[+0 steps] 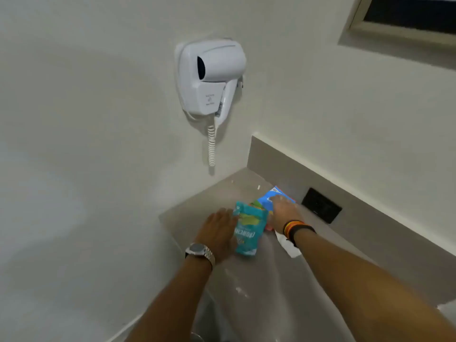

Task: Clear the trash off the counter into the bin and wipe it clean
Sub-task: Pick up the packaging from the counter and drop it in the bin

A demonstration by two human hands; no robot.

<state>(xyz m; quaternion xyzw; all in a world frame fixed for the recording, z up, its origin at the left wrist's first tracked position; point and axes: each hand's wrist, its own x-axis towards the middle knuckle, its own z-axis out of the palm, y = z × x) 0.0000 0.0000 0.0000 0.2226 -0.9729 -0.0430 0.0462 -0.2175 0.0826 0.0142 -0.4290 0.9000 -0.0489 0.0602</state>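
Note:
A teal snack packet (246, 230) lies on the grey counter (197, 206) near its far left corner. My left hand (218, 229) rests flat against the packet's left side, fingers on its edge. A blue packet (267, 199) lies just behind it, and my right hand (283, 213) presses down on top of it; whether the fingers grip it cannot be told. Something pink (269, 227) peeks out under my right wrist. A white crumpled paper (290, 246) lies under my right forearm. Small white crumbs (258, 186) dot the counter.
A white wall-mounted hair dryer (212, 77) with a coiled cord (211, 146) hangs above the counter's left end. A black socket (320, 204) sits in the grey backsplash to the right. A mirror or window frame (394, 28) is at the top right. No bin is in view.

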